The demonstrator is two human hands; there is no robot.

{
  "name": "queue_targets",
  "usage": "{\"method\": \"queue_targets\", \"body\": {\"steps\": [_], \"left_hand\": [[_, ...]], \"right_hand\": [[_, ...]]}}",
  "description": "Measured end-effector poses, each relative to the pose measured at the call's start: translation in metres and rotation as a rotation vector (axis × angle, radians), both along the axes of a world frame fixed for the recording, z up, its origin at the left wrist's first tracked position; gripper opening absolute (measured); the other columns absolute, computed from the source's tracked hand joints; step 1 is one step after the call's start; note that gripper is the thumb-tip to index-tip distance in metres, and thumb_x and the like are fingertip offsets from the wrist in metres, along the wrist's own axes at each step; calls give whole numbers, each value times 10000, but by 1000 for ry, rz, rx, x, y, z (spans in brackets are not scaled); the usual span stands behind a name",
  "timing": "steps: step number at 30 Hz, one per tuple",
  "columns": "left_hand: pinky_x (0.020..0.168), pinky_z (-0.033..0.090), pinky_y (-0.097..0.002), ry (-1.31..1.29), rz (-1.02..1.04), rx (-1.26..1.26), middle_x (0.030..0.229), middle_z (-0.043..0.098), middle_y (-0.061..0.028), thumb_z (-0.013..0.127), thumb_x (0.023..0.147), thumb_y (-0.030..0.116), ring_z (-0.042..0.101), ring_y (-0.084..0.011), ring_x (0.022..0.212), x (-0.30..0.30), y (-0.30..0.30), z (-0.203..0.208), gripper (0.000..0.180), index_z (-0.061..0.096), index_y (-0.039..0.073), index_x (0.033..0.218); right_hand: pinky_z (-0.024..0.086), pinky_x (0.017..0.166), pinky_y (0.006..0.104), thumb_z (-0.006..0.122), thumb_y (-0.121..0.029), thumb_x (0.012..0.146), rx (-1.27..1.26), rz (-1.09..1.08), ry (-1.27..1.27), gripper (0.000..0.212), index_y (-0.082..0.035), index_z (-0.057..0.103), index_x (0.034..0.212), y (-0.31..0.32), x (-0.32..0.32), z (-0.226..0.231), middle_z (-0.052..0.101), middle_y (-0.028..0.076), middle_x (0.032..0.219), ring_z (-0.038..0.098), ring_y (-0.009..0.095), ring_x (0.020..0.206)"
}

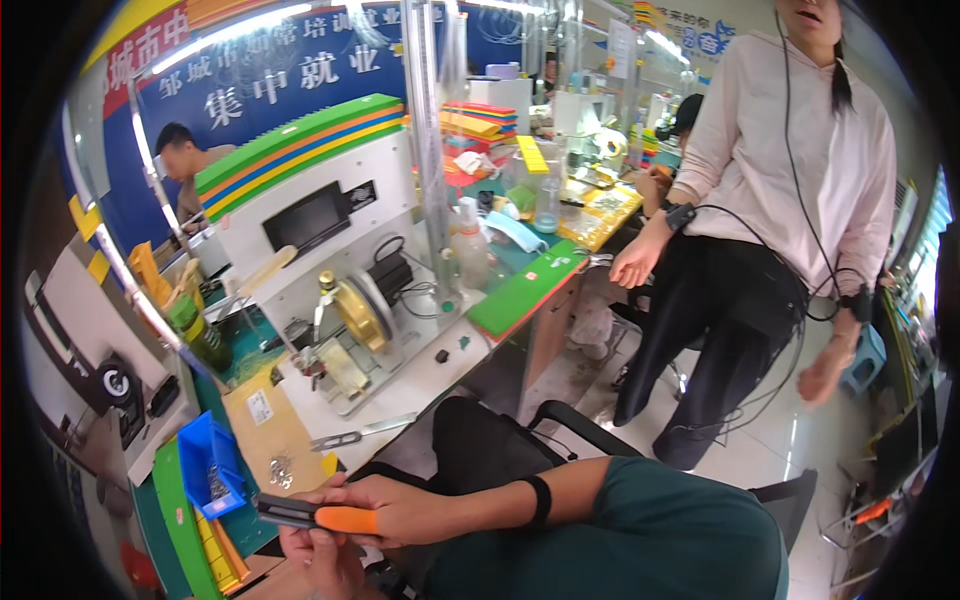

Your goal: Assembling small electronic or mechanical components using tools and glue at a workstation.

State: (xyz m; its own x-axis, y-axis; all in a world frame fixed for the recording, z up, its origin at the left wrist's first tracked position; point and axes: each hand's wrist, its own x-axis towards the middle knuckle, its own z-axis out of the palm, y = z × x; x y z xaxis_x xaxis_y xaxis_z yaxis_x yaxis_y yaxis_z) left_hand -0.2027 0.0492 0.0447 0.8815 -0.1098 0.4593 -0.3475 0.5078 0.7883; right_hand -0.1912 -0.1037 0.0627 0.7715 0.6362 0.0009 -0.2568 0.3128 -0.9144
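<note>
At the lower left, both my hands meet around a dark grey, elongated slotted tool [287, 512], its exact kind unclear. My right hand [400, 508] reaches in from the right, fingers closed on it. A smooth orange piece [347, 520] lies along that hand at the tool's end; whether it is a thumb cover or a handle I cannot tell. My left hand [325, 562] grips from below, fingers bent against the tool. Just beyond them, small shiny metal pieces [281, 470] lie on a brown sheet [258, 432]. A blue bin [207, 440] beside it holds more small metal parts.
A white bench machine with a gold wheel [362, 315] stands ahead. A long flat metal tool [365, 432] lies before it. A black chair [490, 445] is close on the right. Another person in a pale hoodie [740, 140] stands at the right, with hanging cables.
</note>
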Motion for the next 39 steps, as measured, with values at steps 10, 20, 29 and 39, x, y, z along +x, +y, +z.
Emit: {"method": "queue_targets", "body": {"steps": [10, 20, 29, 39], "left_hand": [[1015, 496, -508, -49, 37, -102, 986, 701, -234, 425, 1077, 598, 661, -375, 1046, 1, -8, -14, 598, 518, 16, 1175], [906, 521, -413, 125, 217, -132, 727, 601, -125, 273, 1136, 530, 623, -266, 798, 9, -47, 6, 533, 466, 50, 1010], [809, 527, -354, 157, 320, -222, 697, 566, -87, 313, 1135, 524, 619, -212, 750, -1, -41, 18, 504, 480, 59, 1034], [809, 590, -406, 135, 270, 3, 692, 572, -112, 314, 1140, 495, 596, -206, 653, -6, -37, 37, 498, 463, 34, 1024]], "right_hand": [[404, 590, 247, 599, -294, 1076, 6, -87, -136, 512, -126, 523, 1554, 11, -8, 1, 609, 16, 830, 514, 60, 677], [328, 530, 256, 611, -301, 1067, 27, -263, 30, 303, -47, 619, 901, 5, -7, 1, 519, -13, 697, 473, 53, 636], [296, 489, 254, 528, -333, 1107, 139, 153, 26, 332, -93, 571, 882, -10, -9, 0, 476, -32, 688, 420, 63, 559], [267, 452, 242, 505, -274, 1101, 174, 197, 139, 276, -76, 551, 915, -20, -13, 5, 470, -16, 660, 387, 60, 507]]}}
